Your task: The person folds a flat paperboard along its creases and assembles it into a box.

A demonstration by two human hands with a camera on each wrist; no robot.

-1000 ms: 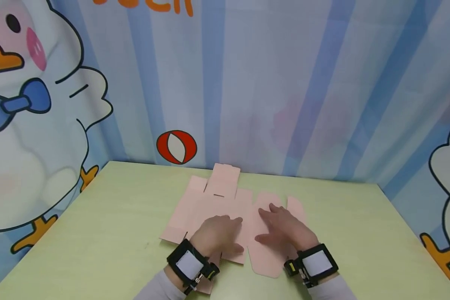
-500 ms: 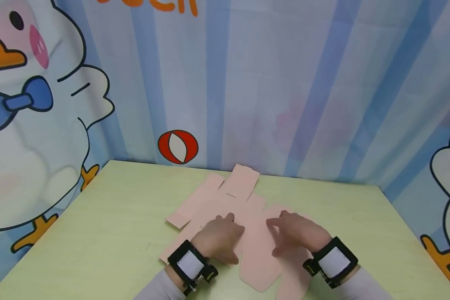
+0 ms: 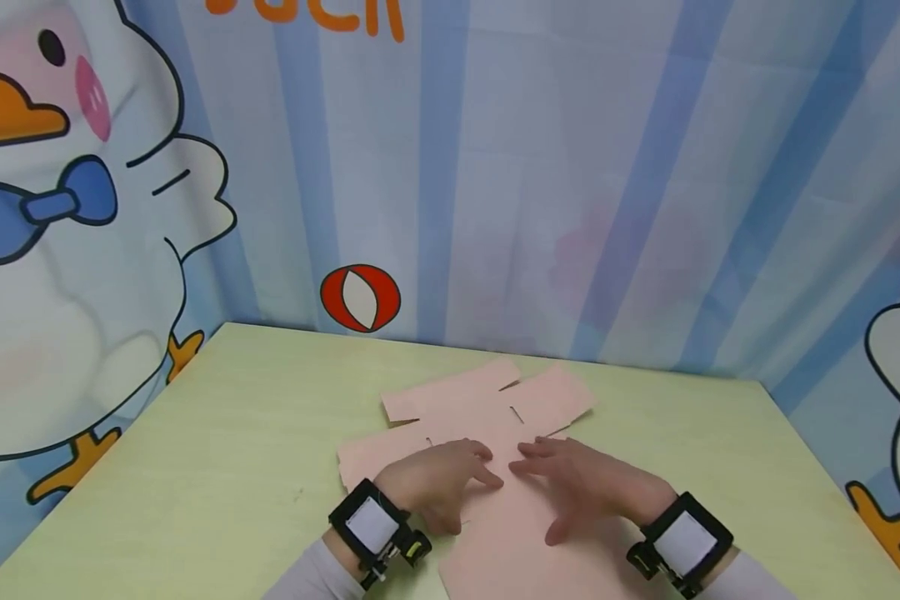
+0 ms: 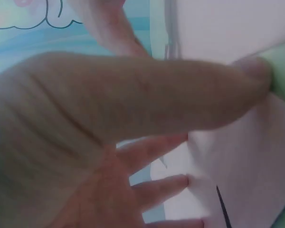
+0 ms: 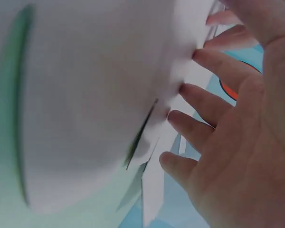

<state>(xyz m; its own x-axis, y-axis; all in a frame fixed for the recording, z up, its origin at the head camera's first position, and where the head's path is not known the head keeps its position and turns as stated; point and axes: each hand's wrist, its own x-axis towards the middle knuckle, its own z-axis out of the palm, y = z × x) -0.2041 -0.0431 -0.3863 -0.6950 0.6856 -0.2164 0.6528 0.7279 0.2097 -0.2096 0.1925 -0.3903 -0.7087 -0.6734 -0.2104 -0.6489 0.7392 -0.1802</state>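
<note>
A flat, pink cardboard box blank (image 3: pixel 487 421) with flaps and cut slits lies on the table before me. My left hand (image 3: pixel 437 483) is over its left part, fingers spread and fingertips touching the card. Facing it, my right hand (image 3: pixel 588 483) touches the card with fingers loosely extended. Neither hand is curled round an edge. In the left wrist view the thumb (image 4: pixel 171 95) crosses in front of the pink card (image 4: pixel 242 152). The right wrist view has the fingertips against the card (image 5: pixel 95 95), near a dark slit. The card's near end runs out of the head view.
The pale yellow-green table (image 3: pixel 270 450) extends to both sides of the card. Behind it hangs a blue striped curtain (image 3: pixel 510 183) with printed cartoon ducks and a red-and-white ball. A device with a white top is strapped to each wrist.
The card has turned clockwise on the table; its far flap has swung right and its broad panel has come toward me. My right hand has shifted slightly right.
</note>
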